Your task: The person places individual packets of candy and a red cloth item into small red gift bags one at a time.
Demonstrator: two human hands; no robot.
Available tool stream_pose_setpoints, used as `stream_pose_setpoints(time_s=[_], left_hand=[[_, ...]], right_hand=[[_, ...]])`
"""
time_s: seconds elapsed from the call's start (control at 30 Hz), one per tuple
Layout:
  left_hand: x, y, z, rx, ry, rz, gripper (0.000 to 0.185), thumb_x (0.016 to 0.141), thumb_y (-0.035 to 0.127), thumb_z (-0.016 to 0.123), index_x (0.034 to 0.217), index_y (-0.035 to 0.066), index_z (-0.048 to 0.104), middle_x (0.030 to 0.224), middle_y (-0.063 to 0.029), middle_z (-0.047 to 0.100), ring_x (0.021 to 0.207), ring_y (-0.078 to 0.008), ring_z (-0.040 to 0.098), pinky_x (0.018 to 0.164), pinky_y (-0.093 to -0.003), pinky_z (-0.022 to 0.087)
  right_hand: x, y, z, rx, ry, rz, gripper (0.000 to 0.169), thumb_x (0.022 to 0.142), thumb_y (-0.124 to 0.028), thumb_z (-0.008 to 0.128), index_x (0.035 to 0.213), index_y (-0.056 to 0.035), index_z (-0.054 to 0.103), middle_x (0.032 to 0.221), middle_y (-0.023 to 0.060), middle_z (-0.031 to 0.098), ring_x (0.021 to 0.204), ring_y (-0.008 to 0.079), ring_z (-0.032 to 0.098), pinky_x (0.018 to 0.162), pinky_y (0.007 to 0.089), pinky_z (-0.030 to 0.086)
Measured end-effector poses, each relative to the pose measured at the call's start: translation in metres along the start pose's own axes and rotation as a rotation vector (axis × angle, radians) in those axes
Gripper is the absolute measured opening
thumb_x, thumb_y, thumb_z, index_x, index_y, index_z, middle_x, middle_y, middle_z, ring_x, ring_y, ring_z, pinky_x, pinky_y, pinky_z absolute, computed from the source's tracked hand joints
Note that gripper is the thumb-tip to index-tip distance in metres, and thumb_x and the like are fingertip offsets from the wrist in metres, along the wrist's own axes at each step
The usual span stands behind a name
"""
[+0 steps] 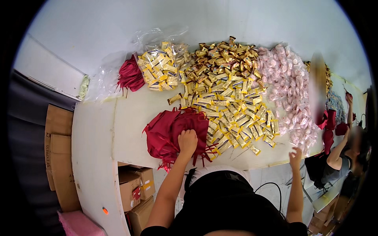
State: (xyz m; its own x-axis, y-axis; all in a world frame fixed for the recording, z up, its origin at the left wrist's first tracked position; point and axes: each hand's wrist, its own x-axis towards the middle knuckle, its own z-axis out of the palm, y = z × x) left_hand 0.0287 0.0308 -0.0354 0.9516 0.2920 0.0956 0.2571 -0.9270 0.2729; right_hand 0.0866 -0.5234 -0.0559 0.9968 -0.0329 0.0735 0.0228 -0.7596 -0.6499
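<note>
My left hand (187, 142) lies on a pile of dark red fabric pouches (162, 132) with thin red ribbons, its fingers curled onto the top pouch (201, 125). The fingertips are hidden against the cloth. Over the table's front edge, my right hand (295, 156) is raised with fingers bent and apart, and nothing shows in it. Just beyond it spreads a long heap of pink-and-white wrapped packets (291, 97). Between the hands lie many loose yellow-and-gold wrapped bars (239, 118), and behind them a heap of brown-and-gold wrapped sweets (224, 59).
A clear plastic bag (159, 69) of yellow-ended bars stands at the back, beside more red pouches (130, 73). Cardboard boxes (130, 188) sit under the white table (94, 141). At the right a co-worker (336, 162) reaches among red pouches (328, 138). A blurred upright object (317, 88) crosses the view there.
</note>
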Motion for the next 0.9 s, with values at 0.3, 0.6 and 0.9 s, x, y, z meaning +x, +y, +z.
stream_pose_setpoints(time_s=[0.3,0.6,0.9], left_hand=[[-0.006,0.027,-0.093,-0.774,0.038,-0.063,0.008,0.076,0.003,0.059,0.079,0.004,0.052,0.07,-0.0016,0.047,0.062,-0.0126,0.044,0.056,-0.0259,0.037],[-0.053,0.016,-0.12,-1.367,-0.314,-0.148,0.016,0.078,0.005,0.058,0.089,0.005,0.047,0.091,-0.0018,0.046,0.076,-0.0073,0.042,0.068,-0.0204,0.036],[-0.064,0.058,-0.109,-0.659,0.106,-0.011,0.025,0.068,0.0,0.053,0.089,0.004,0.04,0.115,-0.0174,0.05,0.079,-0.0315,0.056,0.067,-0.0358,0.045]], right_hand=[[-0.035,-0.172,0.107,0.701,-0.556,0.293,0.032,0.077,-0.003,0.058,0.108,-0.0065,0.05,0.112,0.0052,0.05,0.097,0.0143,0.054,0.074,0.0257,0.047],[-0.02,-0.351,0.152,0.612,-0.59,-0.32,0.036,0.07,-0.002,0.062,0.105,-0.004,0.055,0.097,0.0088,0.058,0.084,0.017,0.057,0.069,0.0261,0.045],[-0.032,-0.37,0.157,0.569,-0.504,-0.189,0.035,0.06,0.002,0.056,0.092,-0.0073,0.062,0.072,0.0107,0.053,0.067,0.0245,0.054,0.063,0.0316,0.045]])
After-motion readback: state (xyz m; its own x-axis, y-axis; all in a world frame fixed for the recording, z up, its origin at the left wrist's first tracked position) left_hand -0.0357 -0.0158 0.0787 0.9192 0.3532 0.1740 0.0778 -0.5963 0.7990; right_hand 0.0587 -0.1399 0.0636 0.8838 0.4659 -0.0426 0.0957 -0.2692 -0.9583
